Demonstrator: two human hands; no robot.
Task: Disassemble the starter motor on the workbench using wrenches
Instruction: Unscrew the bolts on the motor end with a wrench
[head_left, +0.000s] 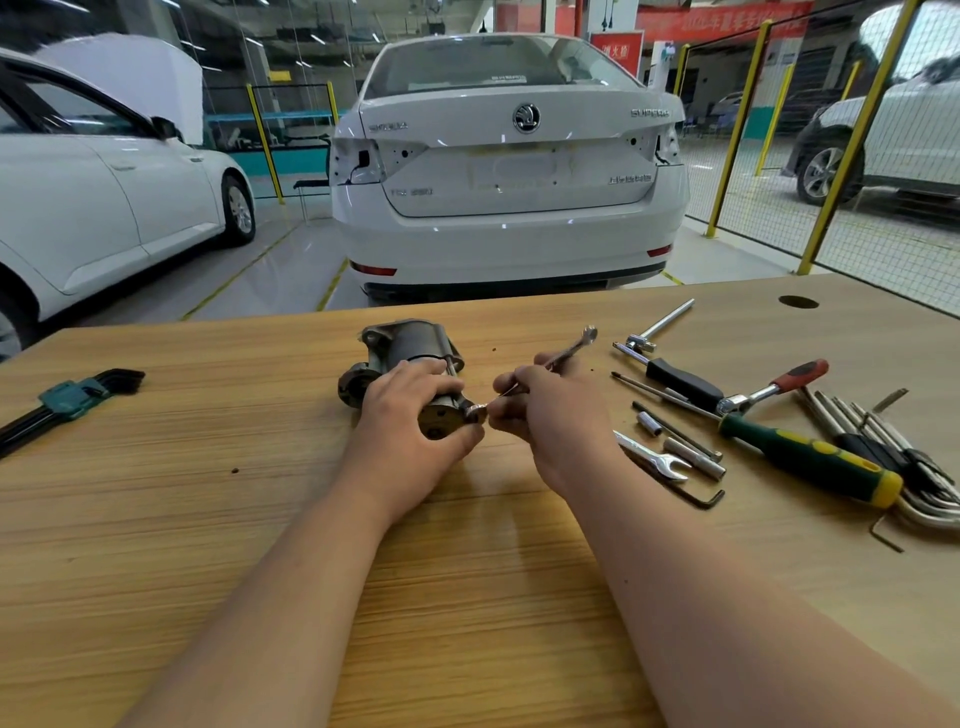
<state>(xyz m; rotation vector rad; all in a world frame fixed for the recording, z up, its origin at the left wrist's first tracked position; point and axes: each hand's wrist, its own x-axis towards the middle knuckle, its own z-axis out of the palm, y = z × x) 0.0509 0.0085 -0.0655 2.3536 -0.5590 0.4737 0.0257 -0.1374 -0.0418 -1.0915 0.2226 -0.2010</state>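
Fingers (441, 387) hold motor (410, 343) and wrench (576, 345) on wooden workbench (208, 519), white car (509, 171) beyond.

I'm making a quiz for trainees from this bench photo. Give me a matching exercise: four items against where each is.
1 starter motor
2 wrench
3 hex key set
4 green screwdriver

a at the workbench's left edge
b held by the right hand
c among tools on the right
d gripped by the left hand

Pairs: 1-d, 2-b, 3-a, 4-c
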